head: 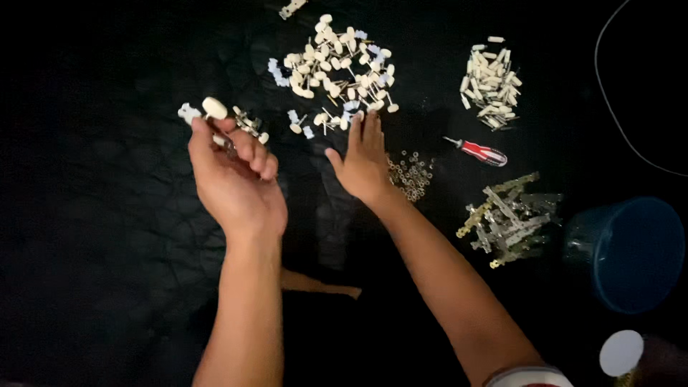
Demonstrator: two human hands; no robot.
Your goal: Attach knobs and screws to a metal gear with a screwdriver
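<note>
Head view — dark desk [107,272], cloth-like and creased, small parts sorted in heaps.

Left hand [233,175]: raised off the desk, fingers curled shut around a small bundle of pins [244,123]. One cream felt bob [214,108] sticks out at the top by the thumb; a pale blue bit shows just beside it. Metal shanks poke out to the right of the knuckles.

Right hand [362,161]: flat and spread wide, palm down, fingertips touching the near edge of the bob pile [337,68]. Holds nothing that I can see.

Around: the bob pile is cream heads on thin shanks, mixed with pale blue pieces. Second heap of white sticks [491,79] well to the right. Red-handled screwdriver [480,151] lies between that heap and a patch of small metal rings [410,174], which sits just beside the right wrist. Brass and grey strips [510,218] further right, then a blue bowl [627,254] near the edge. White disc [620,352] at the bottom corner. Thin cable [609,100] loops at far right.

Step in hand, as I judge it — gathering bobs one at a time into the left-hand bundle. Next pick likely calls for a fine pinch on a single shank at the pile's edge, without scattering neighbours, while the left hand keeps its grip snug.
</note>
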